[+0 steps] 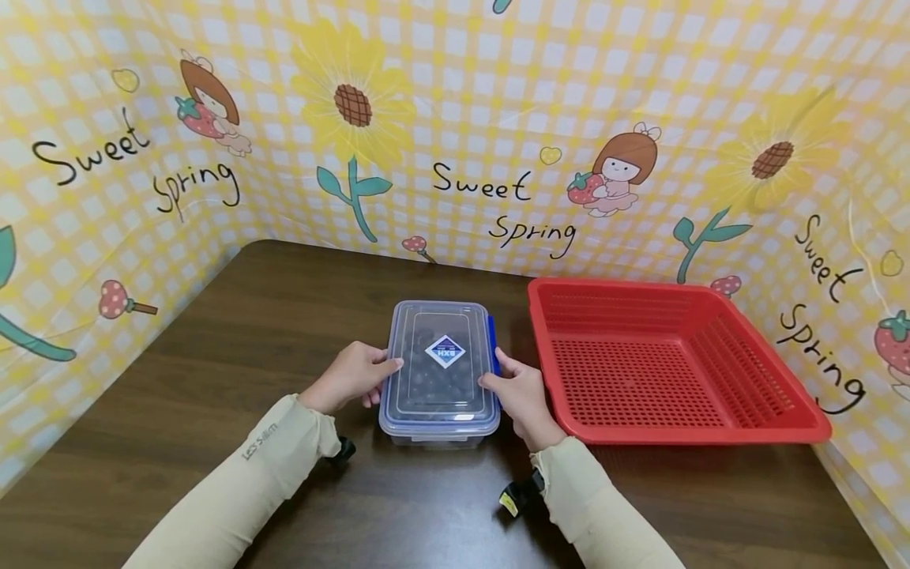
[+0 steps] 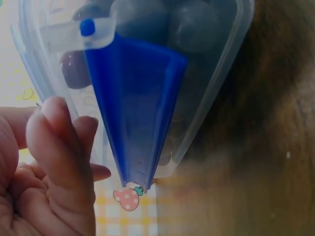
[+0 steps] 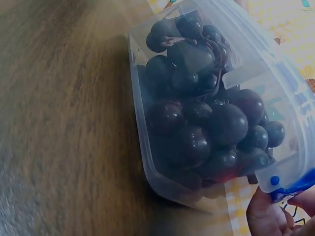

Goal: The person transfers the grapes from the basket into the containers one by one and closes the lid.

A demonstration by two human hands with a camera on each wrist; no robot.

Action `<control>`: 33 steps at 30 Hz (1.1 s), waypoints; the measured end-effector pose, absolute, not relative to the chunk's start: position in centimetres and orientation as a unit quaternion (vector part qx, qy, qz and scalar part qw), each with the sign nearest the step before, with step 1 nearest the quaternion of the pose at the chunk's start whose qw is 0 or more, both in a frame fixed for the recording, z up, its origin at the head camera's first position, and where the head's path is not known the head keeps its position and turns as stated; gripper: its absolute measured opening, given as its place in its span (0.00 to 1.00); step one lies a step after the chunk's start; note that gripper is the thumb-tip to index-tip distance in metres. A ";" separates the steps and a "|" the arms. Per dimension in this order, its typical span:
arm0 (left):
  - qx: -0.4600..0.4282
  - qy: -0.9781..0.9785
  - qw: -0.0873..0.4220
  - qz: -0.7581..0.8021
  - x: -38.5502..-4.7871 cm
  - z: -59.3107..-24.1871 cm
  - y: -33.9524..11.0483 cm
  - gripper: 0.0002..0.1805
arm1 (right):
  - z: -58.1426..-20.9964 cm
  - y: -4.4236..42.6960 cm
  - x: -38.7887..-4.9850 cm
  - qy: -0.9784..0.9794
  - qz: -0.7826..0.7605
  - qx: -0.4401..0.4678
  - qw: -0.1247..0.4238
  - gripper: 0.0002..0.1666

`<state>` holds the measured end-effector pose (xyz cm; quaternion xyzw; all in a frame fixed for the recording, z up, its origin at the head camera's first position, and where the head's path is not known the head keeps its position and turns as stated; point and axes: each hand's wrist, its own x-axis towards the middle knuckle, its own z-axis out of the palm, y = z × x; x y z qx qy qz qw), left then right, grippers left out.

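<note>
A clear plastic food container point(image 1: 441, 419) with a lid point(image 1: 444, 316) and a diamond-shaped label point(image 1: 445, 352) sits before me. Dark round grapes point(image 3: 226, 123) on stems fill it. My left hand point(image 1: 351, 373) grips its left rim, thumb on the lid and fingers lower at the side. Beside those fingers, in the left wrist view, a blue latch point(image 2: 135, 88) hangs swung down from its hinge. At the right rim, my right hand point(image 1: 522, 395) rests its thumb on the lid, with fingers at the other blue latch point(image 3: 295, 187). That latch is partly cut off in the right wrist view.
A red perforated plastic basket point(image 1: 633, 431) stands on the brown wooden table point(image 1: 213, 379), just right of my right hand. Yellow checked cloth point(image 1: 469, 103) with printed flowers and words walls the table at the back and sides.
</note>
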<state>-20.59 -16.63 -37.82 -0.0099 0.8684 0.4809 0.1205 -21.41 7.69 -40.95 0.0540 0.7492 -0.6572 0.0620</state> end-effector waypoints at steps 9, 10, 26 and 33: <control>-0.002 0.872 0.127 0.473 -20.7 -38.1 -16.8 0.19 | -41.1 7.6 -21.2 0.755 -0.650 0.054 0.064 0.36; -0.003 0.872 0.127 0.473 -20.7 -38.1 -16.8 0.19 | -41.1 7.6 -21.2 0.757 -0.649 0.051 0.062 0.36; -0.056 0.873 0.137 0.464 -21.0 -38.7 -17.4 0.35 | -41.0 7.8 -21.1 0.756 -0.647 0.050 0.083 0.36; -0.067 0.808 0.212 0.545 -22.0 -39.2 -18.3 0.44 | -41.0 7.8 -21.1 0.758 -0.647 0.037 0.076 0.36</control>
